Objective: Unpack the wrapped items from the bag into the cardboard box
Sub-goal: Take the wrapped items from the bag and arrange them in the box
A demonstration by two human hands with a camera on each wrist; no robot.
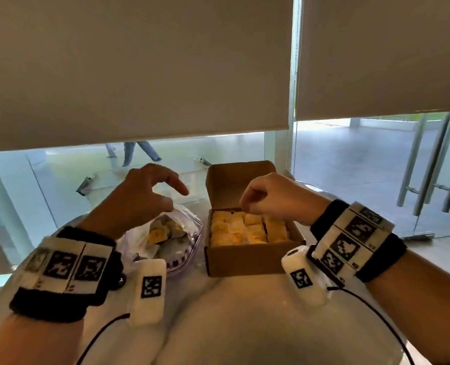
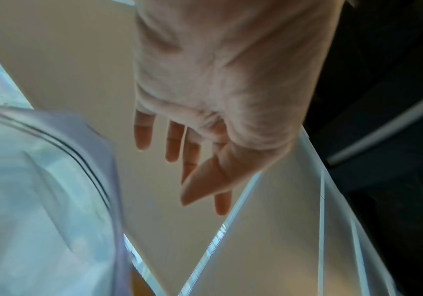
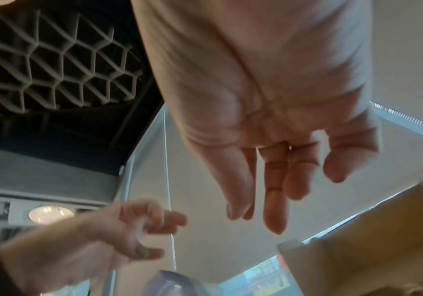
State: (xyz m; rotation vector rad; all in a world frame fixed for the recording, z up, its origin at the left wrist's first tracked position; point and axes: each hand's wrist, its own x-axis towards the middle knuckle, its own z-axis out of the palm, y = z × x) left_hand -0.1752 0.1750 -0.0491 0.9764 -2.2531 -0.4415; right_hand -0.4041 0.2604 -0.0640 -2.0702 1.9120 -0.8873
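Head view: a brown cardboard box point(image 1: 247, 259) sits on a round white surface point(image 1: 245, 312). The box is a flat rectangle with stiff plain walls, and its lid stands up at the back. Inside it lie small square wrapped items point(image 1: 247, 227) in pale yellow crinkly wrap, packed side by side in rows until the box looks almost full. Just beside the box, on its left, lies a soft clear plastic bag point(image 1: 189, 227) with a purple zip edge. Its mouth gapes upward, and more wrapped items point(image 1: 163, 233) are heaped inside it.

The left hand point(image 1: 142, 196) is above the bag with loose, slightly bent fingers, so its grip is relaxed and holds nothing. The right hand point(image 1: 268, 196) is above the back of the box. In the right wrist view its fingers point(image 3: 276, 192) hang down loose with nothing in them.
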